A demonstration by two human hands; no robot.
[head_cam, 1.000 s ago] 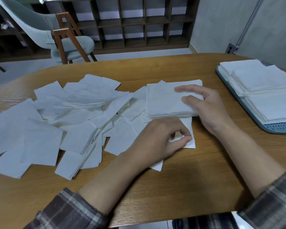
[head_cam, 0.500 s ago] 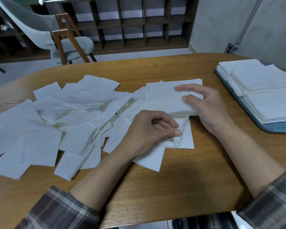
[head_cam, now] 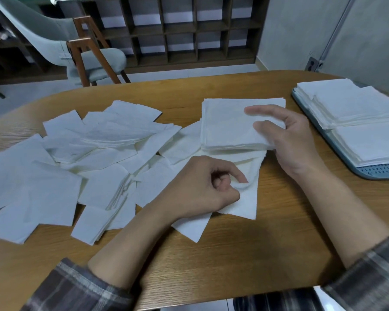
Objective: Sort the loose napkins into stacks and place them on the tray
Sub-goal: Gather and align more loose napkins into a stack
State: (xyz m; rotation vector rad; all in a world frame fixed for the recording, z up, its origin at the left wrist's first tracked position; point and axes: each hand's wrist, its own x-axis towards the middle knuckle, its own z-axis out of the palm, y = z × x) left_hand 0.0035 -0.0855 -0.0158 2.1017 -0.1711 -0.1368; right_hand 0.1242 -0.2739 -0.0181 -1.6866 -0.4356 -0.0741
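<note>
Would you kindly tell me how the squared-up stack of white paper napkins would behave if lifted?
The squared-up stack of white paper napkins is probably light and floppy: the single white napkin pinched by the left hand buckles. Its loose layers would likely slide or fan apart unless the right hand supports them from below.

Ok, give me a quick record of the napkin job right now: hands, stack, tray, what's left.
left hand: pinches one napkin near the table's front edge
right hand: holds the stack by its right edge, thumb on top
stack: on the table, lying over other napkins, not on the tray
tray: blue, far right, carries sorted stacks
loose napkins: many, scattered to the left
</note>
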